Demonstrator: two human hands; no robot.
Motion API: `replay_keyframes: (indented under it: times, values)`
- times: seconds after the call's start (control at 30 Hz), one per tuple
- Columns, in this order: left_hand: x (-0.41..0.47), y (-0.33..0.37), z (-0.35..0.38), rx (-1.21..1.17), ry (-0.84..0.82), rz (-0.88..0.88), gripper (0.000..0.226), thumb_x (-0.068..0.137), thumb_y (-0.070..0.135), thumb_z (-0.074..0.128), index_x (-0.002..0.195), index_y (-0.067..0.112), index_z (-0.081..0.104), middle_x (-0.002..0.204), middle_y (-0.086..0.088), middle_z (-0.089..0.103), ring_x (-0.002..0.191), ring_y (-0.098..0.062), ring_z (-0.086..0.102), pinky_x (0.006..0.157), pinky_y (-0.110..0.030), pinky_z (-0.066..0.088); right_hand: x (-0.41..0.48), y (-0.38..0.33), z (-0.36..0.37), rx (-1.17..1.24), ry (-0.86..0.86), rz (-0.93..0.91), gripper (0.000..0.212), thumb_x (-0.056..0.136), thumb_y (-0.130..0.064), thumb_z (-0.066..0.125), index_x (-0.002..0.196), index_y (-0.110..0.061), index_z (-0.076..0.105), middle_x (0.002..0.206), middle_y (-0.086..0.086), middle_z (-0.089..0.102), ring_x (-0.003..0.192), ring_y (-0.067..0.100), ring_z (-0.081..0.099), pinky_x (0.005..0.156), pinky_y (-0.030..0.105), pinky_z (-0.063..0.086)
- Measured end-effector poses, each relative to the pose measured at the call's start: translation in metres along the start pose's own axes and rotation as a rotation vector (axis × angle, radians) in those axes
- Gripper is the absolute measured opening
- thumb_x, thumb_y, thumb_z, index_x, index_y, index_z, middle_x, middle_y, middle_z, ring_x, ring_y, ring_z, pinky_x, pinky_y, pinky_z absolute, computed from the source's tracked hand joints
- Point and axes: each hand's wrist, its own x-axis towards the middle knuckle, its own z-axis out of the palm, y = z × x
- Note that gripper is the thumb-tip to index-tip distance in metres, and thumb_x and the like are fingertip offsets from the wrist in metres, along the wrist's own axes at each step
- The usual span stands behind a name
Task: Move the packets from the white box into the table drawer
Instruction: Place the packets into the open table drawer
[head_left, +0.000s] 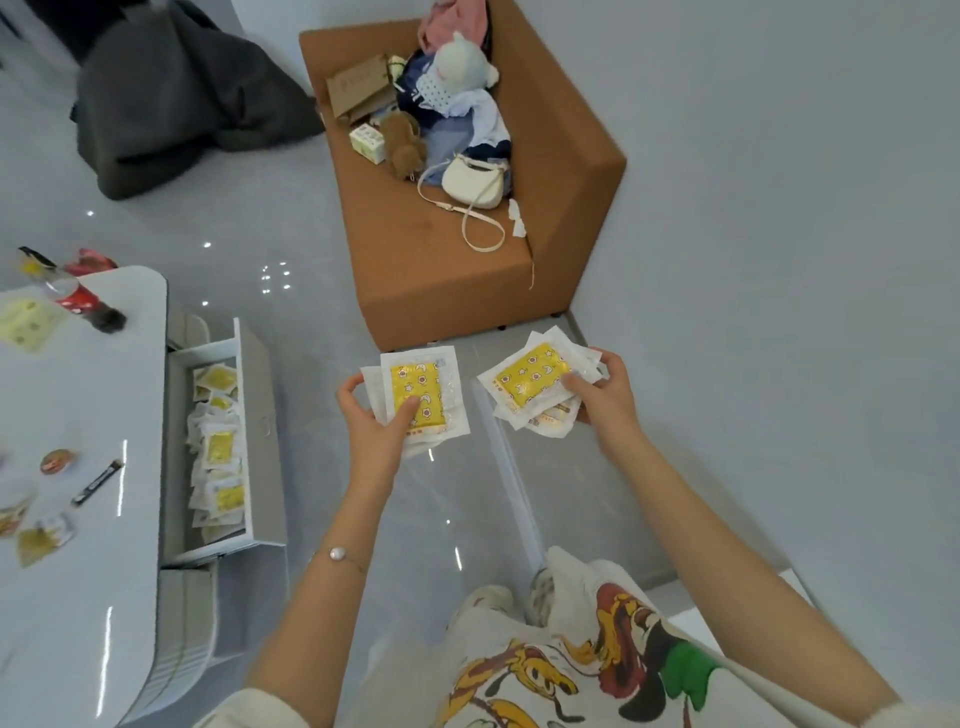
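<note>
Grey floor (753, 322) lay beneath as left hand (371, 431) and right hand (605, 400) each pinched stacked packets (421, 400); carrying them level to the middle-left drawer (262, 415) seemed wisest.

Glossy floor (322, 291), glossy table (93, 395), clear plastic packets (423, 400), matt sofa (566, 171).

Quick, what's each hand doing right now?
Left hand: holds a small stack of packets.
Right hand: holds another stack of packets.
</note>
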Motion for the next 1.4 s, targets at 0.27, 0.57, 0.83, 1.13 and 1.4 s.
replay_keyframes:
  times: [0.27,0.57,0.83,1.13,1.4]
  values:
    - [0.086,0.006,-0.057,-0.095,0.264,0.016,0.069,0.081,0.009,0.075,0.128,0.034,0.030,0.104,0.012,0.063,0.086,-0.008,0.071,0.066,-0.021,0.057,0.099,-0.017,0.106,-0.050,-0.184,0.081,0.046,0.088,-0.005,0.062,0.127,-0.018,0.044,0.108,0.000,0.067,0.091,0.019,0.068,0.069,0.036,0.057]
    - [0.178,0.014,-0.105,-0.181,0.647,-0.055,0.067,0.082,0.010,0.075,0.128,0.032,0.031,0.106,0.012,0.058,0.079,0.002,0.068,0.059,-0.014,0.054,0.229,-0.062,0.233,-0.252,-0.481,0.044,0.039,0.087,-0.004,0.062,0.120,-0.020,0.047,0.116,0.003,0.065,0.100,0.021,0.067,0.077,0.042,0.057]
    - [0.211,0.015,-0.136,-0.291,0.958,-0.131,0.069,0.080,0.008,0.076,0.130,0.025,0.032,0.121,0.005,0.048,0.099,-0.011,0.061,0.075,-0.025,0.056,0.291,-0.085,0.367,-0.397,-0.757,0.039,0.036,0.084,-0.005,0.061,0.108,-0.029,0.049,0.114,-0.002,0.063,0.101,0.019,0.066,0.073,0.032,0.054]
    - [0.263,-0.014,-0.223,-0.474,1.174,-0.219,0.069,0.083,0.008,0.073,0.132,0.026,0.030,0.109,0.011,0.055,0.091,-0.003,0.062,0.063,-0.017,0.053,0.307,-0.043,0.554,-0.564,-0.961,0.107,0.035,0.089,-0.003,0.059,0.115,-0.022,0.045,0.098,-0.006,0.065,0.082,0.013,0.067,0.056,0.027,0.052]
    - [0.322,-0.074,-0.305,-0.682,1.234,-0.384,0.053,0.088,0.003,0.065,0.129,0.021,0.038,0.113,-0.001,0.062,0.094,-0.018,0.066,0.064,-0.026,0.056,0.325,0.035,0.698,-0.717,-1.022,0.240,0.035,0.090,-0.004,0.058,0.116,-0.023,0.046,0.108,0.002,0.062,0.092,0.020,0.065,0.061,0.030,0.054]
